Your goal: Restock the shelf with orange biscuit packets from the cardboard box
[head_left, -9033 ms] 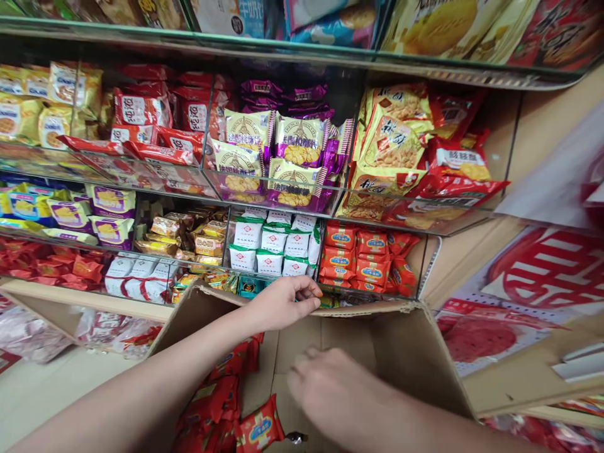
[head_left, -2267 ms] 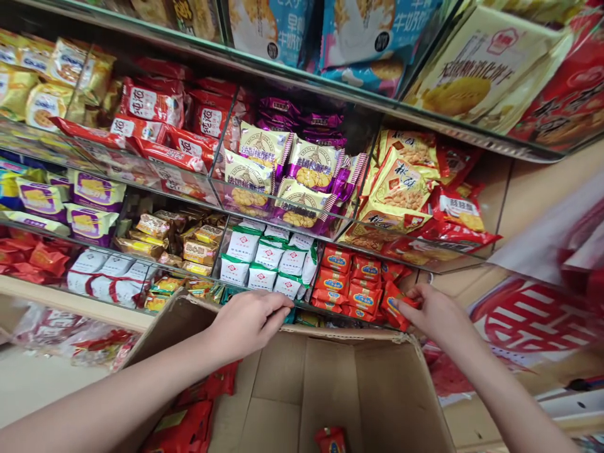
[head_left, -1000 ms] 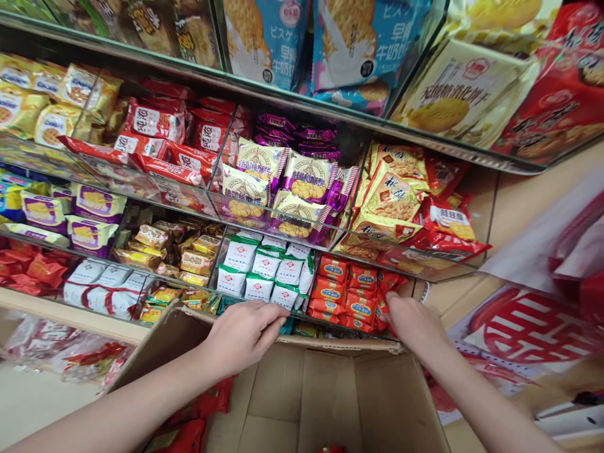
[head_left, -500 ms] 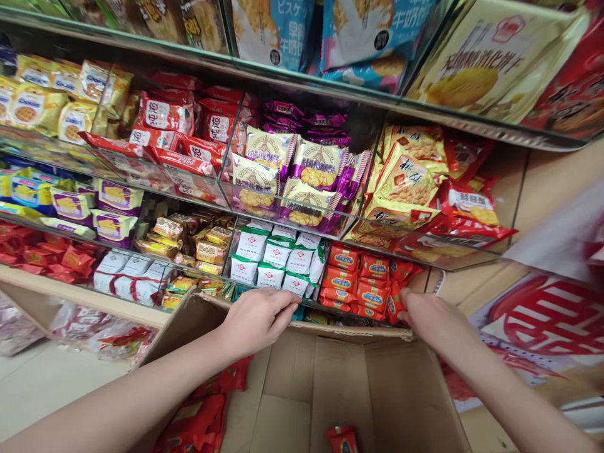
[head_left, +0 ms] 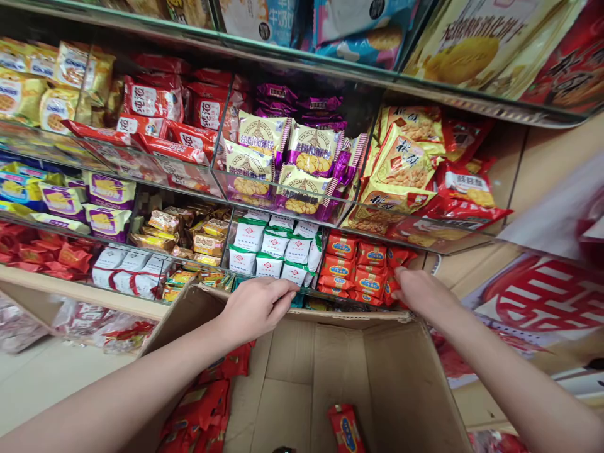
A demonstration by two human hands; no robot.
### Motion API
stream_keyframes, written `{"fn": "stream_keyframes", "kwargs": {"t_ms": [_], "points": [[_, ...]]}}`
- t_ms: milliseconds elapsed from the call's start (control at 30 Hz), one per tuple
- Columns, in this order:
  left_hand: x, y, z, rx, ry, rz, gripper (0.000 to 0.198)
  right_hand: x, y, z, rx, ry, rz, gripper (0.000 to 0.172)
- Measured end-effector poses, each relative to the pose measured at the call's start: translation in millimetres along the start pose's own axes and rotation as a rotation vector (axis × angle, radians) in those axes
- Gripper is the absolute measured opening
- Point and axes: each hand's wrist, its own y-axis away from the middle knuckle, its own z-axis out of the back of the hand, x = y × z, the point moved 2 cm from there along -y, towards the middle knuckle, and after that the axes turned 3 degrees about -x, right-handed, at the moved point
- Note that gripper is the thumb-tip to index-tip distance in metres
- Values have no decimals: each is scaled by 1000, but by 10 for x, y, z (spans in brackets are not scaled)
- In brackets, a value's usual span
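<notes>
My left hand (head_left: 257,306) is closed over the far rim of an open cardboard box (head_left: 340,352). My right hand (head_left: 419,290) reaches into the lower right shelf compartment, its fingers curled against the stacked orange-red snack packets (head_left: 358,272) there. Its fingertips are hidden among the packets, so what they hold, if anything, is unclear. Inside the box lie more red packets (head_left: 202,412) at the left and one loose red packet (head_left: 346,428) on the bottom.
Glass-fronted shelves (head_left: 283,207) hold several compartments of snacks: white-green packets (head_left: 278,248), purple-yellow biscuit bags (head_left: 283,163), yellow bags (head_left: 406,163), red bags (head_left: 155,119). A red and white poster (head_left: 542,302) hangs at the right. Pale floor (head_left: 42,384) lies at the lower left.
My right hand has pushed further up and in among the orange-red packets. My left hand stays on the box rim. The view has dropped slightly, showing more of the box bottom.
</notes>
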Motion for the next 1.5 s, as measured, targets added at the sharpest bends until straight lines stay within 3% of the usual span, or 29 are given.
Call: {"fn": "stream_keyframes", "kwargs": {"t_ms": [267, 500, 767, 867, 1000, 1300, 1500], "points": [[9, -15, -4, 12, -40, 3, 25, 33, 132, 59, -181, 163, 31, 21], [16, -23, -35, -3, -75, 0, 27, -14, 6, 57, -145, 165, 23, 24], [-5, -38, -33, 11, -83, 19, 26, 5, 108, 51, -116, 157, 51, 22], [-12, -38, -38, -3, -85, 18, 26, -1, 126, 59, -194, 137, 14, 32], [-5, -38, -51, -12, -94, 10, 26, 28, 37, 120, -329, 37, -58, 47], [-2, -29, -44, 0, -107, 11, 27, 154, -243, 176, -377, -67, -140, 52], [13, -28, -50, -30, -115, -1, 26, 195, -355, 209, -322, -171, -126, 47]]}}
